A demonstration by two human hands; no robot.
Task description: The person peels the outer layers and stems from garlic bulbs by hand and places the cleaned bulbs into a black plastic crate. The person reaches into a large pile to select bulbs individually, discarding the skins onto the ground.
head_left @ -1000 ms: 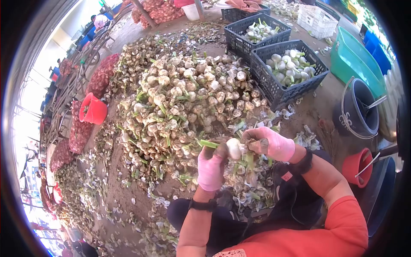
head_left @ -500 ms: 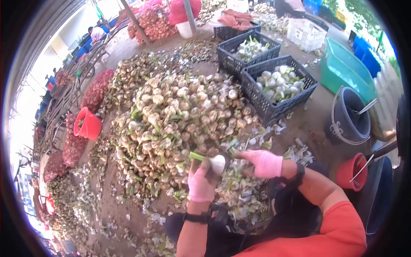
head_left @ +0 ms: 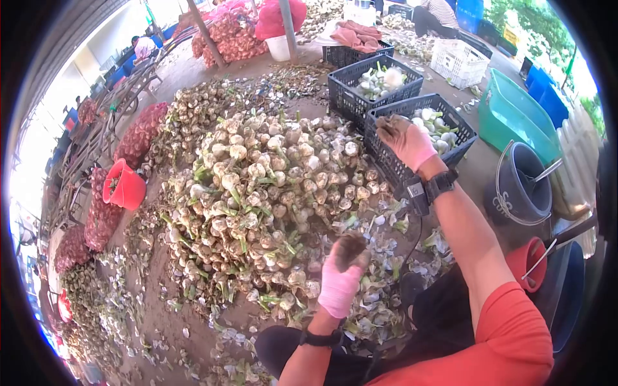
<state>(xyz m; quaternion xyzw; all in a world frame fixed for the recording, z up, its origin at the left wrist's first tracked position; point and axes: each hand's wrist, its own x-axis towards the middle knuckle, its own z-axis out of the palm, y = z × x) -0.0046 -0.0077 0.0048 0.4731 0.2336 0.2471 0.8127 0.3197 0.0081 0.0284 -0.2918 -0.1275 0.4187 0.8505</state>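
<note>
My right hand [head_left: 407, 139], in a pink glove with dirt-darkened fingers, reaches over the near edge of the closer black crate [head_left: 402, 168]. Its fingers are stretched out, and I see nothing in them. White trimmed garlic bulbs [head_left: 440, 132] lie in that crate. A blurred white garlic bulb [head_left: 393, 78] shows over the farther black crate [head_left: 347, 103], apart from my hand. My left hand [head_left: 343, 273], gloved alike, is curled above the peelings [head_left: 376, 299]; what it holds, if anything, is hidden. A big heap of soil-covered garlic [head_left: 257, 186] lies beyond it.
Red mesh sacks [head_left: 103, 209] and a red bucket [head_left: 125, 185] stand at the left. To the right are a green tub [head_left: 518, 119], a dark bucket [head_left: 524, 183] and a smaller red bucket [head_left: 529, 262]. A white crate [head_left: 459, 62] and a seated person [head_left: 438, 18] are farther back.
My right hand has moved up and forward to the crate. My left hand has shifted right, and the garlic bulb it held is gone from it. A blurred bulb now shows over the farther crate.
</note>
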